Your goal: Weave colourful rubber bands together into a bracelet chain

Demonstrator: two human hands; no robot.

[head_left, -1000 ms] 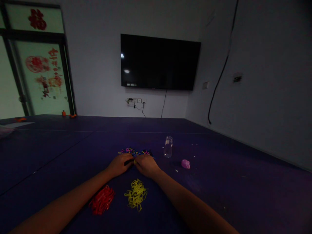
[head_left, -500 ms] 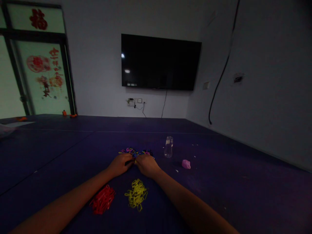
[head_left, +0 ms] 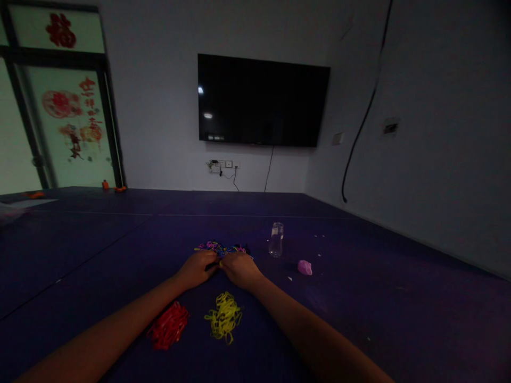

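My left hand [head_left: 197, 268] and my right hand [head_left: 241, 270] meet at the near edge of a mixed heap of coloured rubber bands [head_left: 213, 246]. The fingers of both hands are curled, their tips nearly touching. A bit of yellow, apparently a rubber band [head_left: 221, 264], shows at my right fingertips. What my left fingers pinch is hidden. Between my forearms lie two sorted piles: red rubber bands [head_left: 169, 325] beside the left forearm, and yellow rubber bands [head_left: 224, 318] to the right of them.
A clear, open-topped bottle [head_left: 276, 240] stands upright beyond my right hand. Right of it are a crumpled pink item [head_left: 304, 267] and small white scraps [head_left: 289, 279] on the dark purple surface [head_left: 359, 298]. Small orange objects [head_left: 120, 189] sit at the far left edge.
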